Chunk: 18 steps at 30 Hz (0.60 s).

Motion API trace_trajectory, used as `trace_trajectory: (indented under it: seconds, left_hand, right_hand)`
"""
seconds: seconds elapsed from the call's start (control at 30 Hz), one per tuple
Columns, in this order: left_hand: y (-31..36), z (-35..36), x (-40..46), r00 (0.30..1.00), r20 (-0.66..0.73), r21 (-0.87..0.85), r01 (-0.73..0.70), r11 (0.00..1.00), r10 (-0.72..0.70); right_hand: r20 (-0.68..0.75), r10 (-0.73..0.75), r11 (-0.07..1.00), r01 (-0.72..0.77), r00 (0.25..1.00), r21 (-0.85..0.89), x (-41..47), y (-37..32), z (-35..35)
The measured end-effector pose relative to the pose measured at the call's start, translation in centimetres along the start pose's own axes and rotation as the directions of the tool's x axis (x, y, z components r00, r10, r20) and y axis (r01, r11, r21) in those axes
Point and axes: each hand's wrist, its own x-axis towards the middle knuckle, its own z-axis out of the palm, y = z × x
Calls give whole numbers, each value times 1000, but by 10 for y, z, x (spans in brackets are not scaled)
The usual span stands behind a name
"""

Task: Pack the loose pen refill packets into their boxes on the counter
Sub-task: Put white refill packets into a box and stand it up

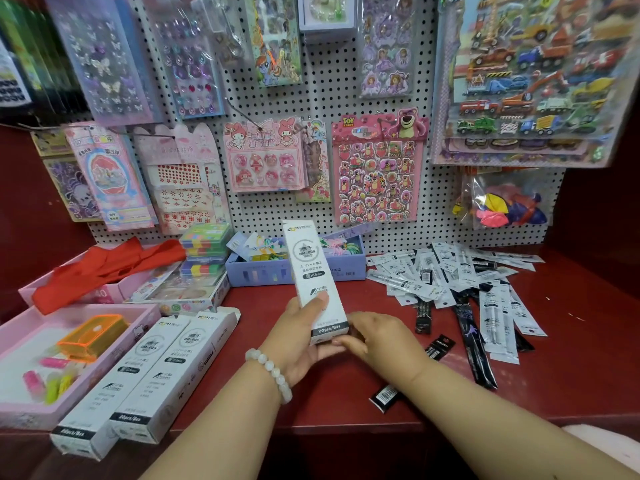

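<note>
Pegboard hung with sticker sheets backs a dark red surface crowded with stationery. Near the middle, the left hand grips a white refill box from the side, thumb pressed on its front, holding it almost upright above the surface. The right hand has its fingers curled at the box's lower end, apparently working the flap there, though the flap itself is hidden. 2 matching boxes lie side by side at the left edge, next to a pink tray. Loose refill packets sit in a scattered heap to the right, well apart from the held box, with a few black ones nearer the hands.

This looks like the opening or closing of 1 box; I cannot tell whether it is full. If it is empty, the next move calls for freeing the right hand, gathering packets from the heap, squaring them lengthwise, and sliding them in.
</note>
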Motion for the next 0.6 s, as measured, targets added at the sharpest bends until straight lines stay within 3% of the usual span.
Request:
trace_trajectory:
  seconds: [0.07,0.1,0.2,0.27,0.43,0.6]
  left_hand:
    - [3,-9,-1,1000,17,69,4,998,-5]
    - [3,-14,-2,1000,21,112,-1,994,-2]
    - [0,-20,-3,999,37,194,-23,981,16]
    - [-4,-18,-4,999,43,207,-34,978,25]
    - [-7,-15,-8,997,82,234,-26,972,7]
    - [-5,-21,-8,1000,29,243,1,970,-8]
  right_hand:
    - [156,71,995,-81,985,56,2,0,-20]
    - [161,100,989,-117,982,96,5,0,-30]
    - [-15,321,897,-299,947,326,33,8,-55]
    - [-35,426,822,-371,904,432,60,12,-66]
    - [108,401,731,-389,910,561,91,10,-85]
    - [83,379,700,-344,922,626,90,8,-83]
